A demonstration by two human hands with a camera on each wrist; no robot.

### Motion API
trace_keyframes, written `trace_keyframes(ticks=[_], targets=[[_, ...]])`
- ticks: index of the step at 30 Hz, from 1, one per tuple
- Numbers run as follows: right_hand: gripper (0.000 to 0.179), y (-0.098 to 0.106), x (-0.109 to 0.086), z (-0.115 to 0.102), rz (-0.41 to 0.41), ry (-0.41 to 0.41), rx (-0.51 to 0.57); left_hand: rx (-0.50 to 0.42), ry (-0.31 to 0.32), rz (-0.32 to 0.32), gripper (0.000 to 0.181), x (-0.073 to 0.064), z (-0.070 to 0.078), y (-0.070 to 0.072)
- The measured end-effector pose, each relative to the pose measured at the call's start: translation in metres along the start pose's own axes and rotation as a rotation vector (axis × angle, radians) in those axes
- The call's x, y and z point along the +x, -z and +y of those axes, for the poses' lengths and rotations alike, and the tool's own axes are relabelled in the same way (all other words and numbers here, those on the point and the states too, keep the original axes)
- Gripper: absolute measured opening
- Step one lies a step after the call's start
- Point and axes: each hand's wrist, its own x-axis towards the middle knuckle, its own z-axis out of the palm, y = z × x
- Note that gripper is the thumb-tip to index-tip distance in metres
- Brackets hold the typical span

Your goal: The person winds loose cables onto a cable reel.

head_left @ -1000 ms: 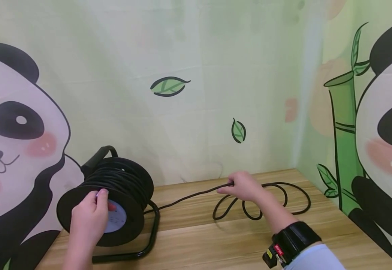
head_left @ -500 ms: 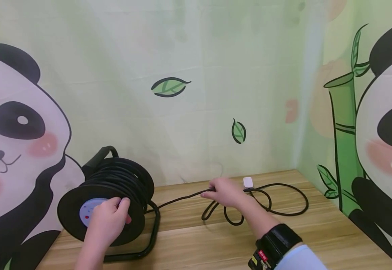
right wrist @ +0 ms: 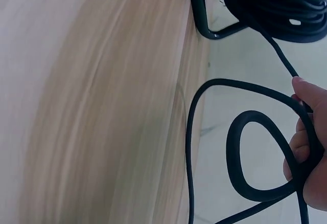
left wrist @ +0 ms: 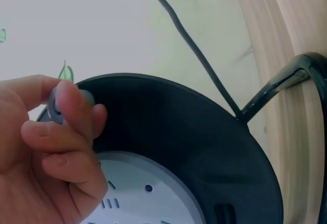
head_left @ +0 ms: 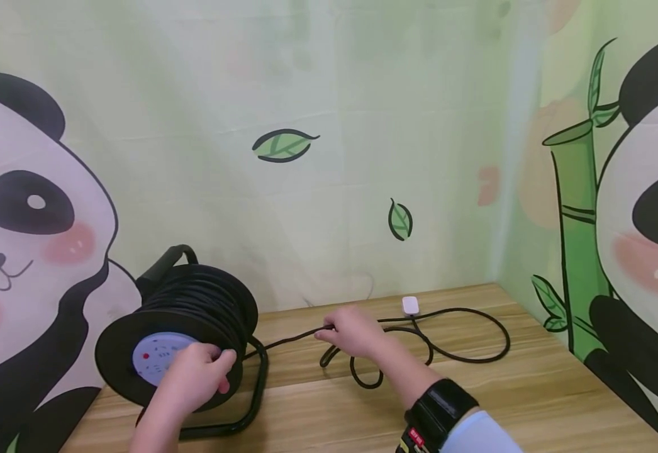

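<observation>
A black cable reel (head_left: 195,299), wound with black cable, stands at the left in the head view. My left hand (head_left: 195,374) is at the lower right of its front disc (left wrist: 168,116). In the left wrist view its thumb and fingers pinch a small grey knob (left wrist: 54,107) on that disc, mostly covered by the fingers. Right of the reel, my right hand (head_left: 354,333) grips the cable (right wrist: 280,55), which runs fairly straight from hand to reel. Behind that hand, loose cable loops (right wrist: 232,157) trail, ending at a white plug (head_left: 411,306).
The reel's tubular black stand (head_left: 258,390) rests on the wooden table (head_left: 306,409). A pale socket panel (left wrist: 148,188) sits at the disc's centre. A printed cloth wall (head_left: 329,207) with pandas rises behind the table and along its right side.
My left hand has moved right and down across the disc's face. The right hand has come left towards the reel with the cable, dragging the loops left. The white plug has come into sight.
</observation>
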Motion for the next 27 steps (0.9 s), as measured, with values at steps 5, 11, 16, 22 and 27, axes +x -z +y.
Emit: trace_keyframes(ticks=[5,11,16,22,27], targets=[[0.036,-0.008,0.005,-0.012,-0.005,0.014,-0.010,0.034,0.009,-0.086,0.036,0.002,-0.002,-0.005],[0.037,-0.017,0.012,-0.026,-0.016,0.015,-0.030,0.101,-0.008,-0.162,0.032,0.003,-0.008,-0.009],[0.040,-0.024,0.015,-0.037,-0.035,0.006,-0.028,0.120,-0.003,-0.215,0.030,0.003,-0.014,-0.010],[0.040,-0.032,0.019,-0.045,-0.042,-0.005,-0.056,0.126,0.013,-0.237,0.029,0.003,-0.017,-0.012],[0.038,-0.037,0.021,-0.051,-0.047,0.000,-0.054,0.161,0.002,-0.220,0.028,0.001,-0.019,-0.015]])
